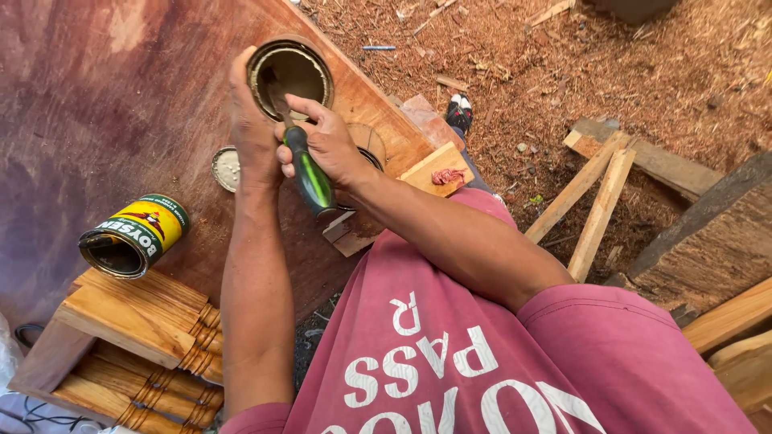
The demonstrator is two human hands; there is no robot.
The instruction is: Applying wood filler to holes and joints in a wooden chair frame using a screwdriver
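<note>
My left hand (251, 133) wraps the side of the open round metal can (289, 74) standing on the reddish plywood table (104, 104). My right hand (326, 145) grips a green-and-black-handled tool (310, 178), its shaft dipping into the can's mouth at 12 o'clock. A round metal lid (226, 168) lies just beside my left wrist at 9 o'clock. Farther toward 8 o'clock, a yellow-and-green labelled can (133, 235) rests on its side above stacked light wooden slats (141, 337).
</note>
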